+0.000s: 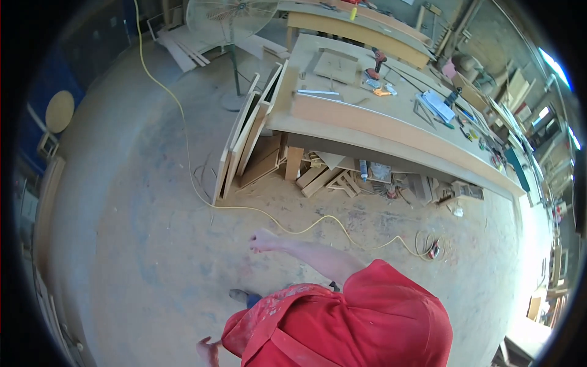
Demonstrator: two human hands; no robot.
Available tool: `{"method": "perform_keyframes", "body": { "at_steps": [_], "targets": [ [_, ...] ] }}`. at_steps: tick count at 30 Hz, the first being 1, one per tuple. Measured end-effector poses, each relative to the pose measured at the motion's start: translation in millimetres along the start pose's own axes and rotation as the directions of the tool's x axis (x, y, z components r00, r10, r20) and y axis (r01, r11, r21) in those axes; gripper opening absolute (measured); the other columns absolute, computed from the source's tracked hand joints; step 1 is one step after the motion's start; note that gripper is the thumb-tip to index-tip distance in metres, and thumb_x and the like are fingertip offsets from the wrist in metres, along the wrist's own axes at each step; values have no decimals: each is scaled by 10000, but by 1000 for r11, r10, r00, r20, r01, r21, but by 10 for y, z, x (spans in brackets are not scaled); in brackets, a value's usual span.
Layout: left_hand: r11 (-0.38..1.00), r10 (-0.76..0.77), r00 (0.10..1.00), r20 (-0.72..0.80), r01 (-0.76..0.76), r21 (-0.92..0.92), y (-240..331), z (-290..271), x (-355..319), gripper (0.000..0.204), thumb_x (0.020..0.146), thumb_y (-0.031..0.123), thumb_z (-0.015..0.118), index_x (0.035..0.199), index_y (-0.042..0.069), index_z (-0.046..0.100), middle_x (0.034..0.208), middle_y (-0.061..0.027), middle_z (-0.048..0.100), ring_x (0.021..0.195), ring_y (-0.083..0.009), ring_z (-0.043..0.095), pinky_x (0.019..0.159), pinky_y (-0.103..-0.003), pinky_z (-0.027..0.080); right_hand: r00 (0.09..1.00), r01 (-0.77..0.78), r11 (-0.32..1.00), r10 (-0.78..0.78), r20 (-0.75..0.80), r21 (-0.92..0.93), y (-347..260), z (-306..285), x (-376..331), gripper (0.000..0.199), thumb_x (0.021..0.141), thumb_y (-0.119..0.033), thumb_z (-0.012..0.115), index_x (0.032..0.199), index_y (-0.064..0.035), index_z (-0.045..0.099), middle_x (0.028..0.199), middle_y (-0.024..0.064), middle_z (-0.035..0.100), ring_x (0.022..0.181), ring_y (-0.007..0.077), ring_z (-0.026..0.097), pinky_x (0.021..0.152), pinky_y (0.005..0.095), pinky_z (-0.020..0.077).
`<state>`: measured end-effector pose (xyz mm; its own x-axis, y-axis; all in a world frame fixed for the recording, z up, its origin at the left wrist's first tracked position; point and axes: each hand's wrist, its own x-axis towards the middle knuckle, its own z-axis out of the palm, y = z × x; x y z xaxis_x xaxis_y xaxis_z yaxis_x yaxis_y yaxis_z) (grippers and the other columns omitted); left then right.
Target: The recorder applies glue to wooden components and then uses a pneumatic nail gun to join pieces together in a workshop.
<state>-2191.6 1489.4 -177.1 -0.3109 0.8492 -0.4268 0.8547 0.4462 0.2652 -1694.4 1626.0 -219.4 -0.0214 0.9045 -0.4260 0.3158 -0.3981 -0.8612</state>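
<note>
My right hand [263, 241] reaches out over the concrete floor, with the bare arm stretched from a red sleeve. Its fingers are loosely bent and a little apart, and nothing shows in them. A yellow cable [257, 210] lies on the floor beyond this hand. Low in the picture, my left hand [209, 352] hangs beside the red apron [275, 318]. Its fingers are apart and look bare; part of the hand runs toward the lower edge. Neither hand touches any object that I can see.
A large workbench [391, 137] bears a red cordless drill [380, 60] and several hand tools. Panels [241, 144] lean at its left end, with wood offcuts [324, 177] beneath it. A round mesh fan [232, 15] stands behind. The cable ends near a coil [433, 249] on the floor.
</note>
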Motion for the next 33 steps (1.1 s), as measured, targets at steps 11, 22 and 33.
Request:
{"method": "perform_keyframes", "body": {
  "at_steps": [11, 22, 33],
  "targets": [
    [897, 273, 962, 26, -244, -368, 1579, -1437, 3874, 646, 681, 96, 787, 1301, -15, 642, 900, -150, 747, 851, -207, 679, 808, -336, 523, 978, 185, 531, -15, 209, -827, 743, 852, 615, 215, 753, -281, 647, 741, -94, 751, 739, 159, 706, 690, 358, 691, 644, 468, 540],
    [972, 186, 752, 632, -46, -231, 2893, -1886, 5917, 631, 679, 122, 865, 1227, -100, 642, 804, -164, 753, 771, -190, 752, 628, -299, 568, 946, -157, 825, 283, 156, -543, 122, 804, 3108, 180, 786, -300, 677, 783, -146, 771, 711, 79, 722, 649, 217, 716, 575, 367, 556],
    [919, -151, 486, 861, 390, -59, 1878, -1699, 8287, 336, 856, 189, 706, 1141, 14, 664, 825, -109, 730, 660, -210, 714, 547, -333, 555, 894, -223, 862, 367, -257, 456, -2816, -275, 6533, 172, 891, -165, 685, 840, -11, 740, 708, 53, 684, 604, 125, 656, 543, 277, 532]
  ]
}}
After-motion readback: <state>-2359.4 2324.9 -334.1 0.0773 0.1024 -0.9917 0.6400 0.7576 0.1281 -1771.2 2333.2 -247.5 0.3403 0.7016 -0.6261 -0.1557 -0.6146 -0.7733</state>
